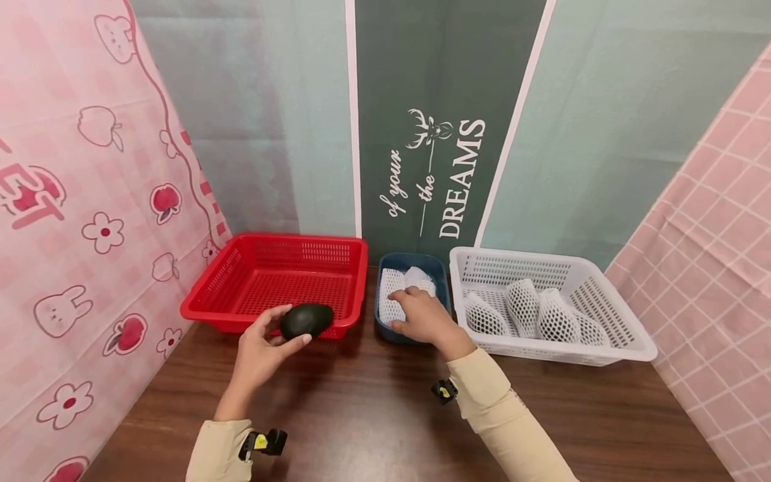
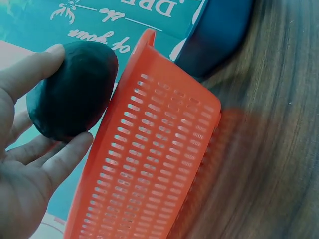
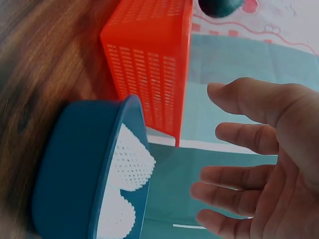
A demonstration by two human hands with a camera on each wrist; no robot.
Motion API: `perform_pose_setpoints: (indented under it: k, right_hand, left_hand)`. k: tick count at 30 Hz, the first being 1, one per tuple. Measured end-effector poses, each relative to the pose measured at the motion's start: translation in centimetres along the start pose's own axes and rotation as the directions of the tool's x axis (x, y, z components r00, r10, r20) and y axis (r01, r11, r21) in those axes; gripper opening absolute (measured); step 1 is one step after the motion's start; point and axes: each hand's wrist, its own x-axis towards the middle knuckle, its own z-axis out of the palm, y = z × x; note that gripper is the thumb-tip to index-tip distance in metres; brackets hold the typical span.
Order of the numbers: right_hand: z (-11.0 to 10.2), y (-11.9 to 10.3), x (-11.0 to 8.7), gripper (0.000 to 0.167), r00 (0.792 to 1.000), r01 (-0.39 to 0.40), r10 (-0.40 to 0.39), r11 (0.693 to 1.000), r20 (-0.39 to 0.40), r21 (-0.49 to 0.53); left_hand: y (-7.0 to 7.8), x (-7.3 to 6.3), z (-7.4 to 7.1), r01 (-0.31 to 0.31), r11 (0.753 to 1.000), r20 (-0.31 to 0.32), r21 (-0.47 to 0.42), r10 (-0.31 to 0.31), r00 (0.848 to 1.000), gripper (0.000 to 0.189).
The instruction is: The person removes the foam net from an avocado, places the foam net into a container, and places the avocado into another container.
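A dark green avocado (image 1: 306, 320) is held by my left hand (image 1: 265, 345), fingers and thumb round its sides, over the front rim of the red basket (image 1: 274, 325). The left wrist view shows the same avocado (image 2: 75, 89) close above the basket's edge. My right hand (image 1: 423, 316) hovers over a small blue bin (image 1: 442, 268) that holds white foam net sleeves (image 1: 391, 298). In the right wrist view the fingers are spread and nothing lies between them; the sleeves (image 3: 130, 159) sit below inside the bin.
At the right, a white basket (image 1: 626, 348) holds several items in white foam nets (image 1: 557, 314). All three containers stand on a brown wooden table (image 1: 355, 408) against a green printed cloth (image 1: 301, 120). Pink patterned cloths (image 1: 66, 268) hang on both sides.
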Motion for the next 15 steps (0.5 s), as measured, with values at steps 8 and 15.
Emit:
perform_pose_setpoints:
  k: [8, 15]
  right_hand:
    - [1.1, -1.0, 1.0, 0.045, 1.000, 0.024, -0.024, 1.000, 0.006, -0.012]
    - [1.1, -1.8, 1.0, 0.043, 0.999, 0.046, -0.046, 0.999, 0.000, 0.006]
  left_hand:
    - [-0.2, 1.8, 0.8, 0.029, 0.999, -0.034, 0.033, -0.028, 0.999, 0.062]
    - [0.3, 2.3, 1.0, -0.024, 0.999, 0.007, 0.047, 0.024, 1.000, 0.068]
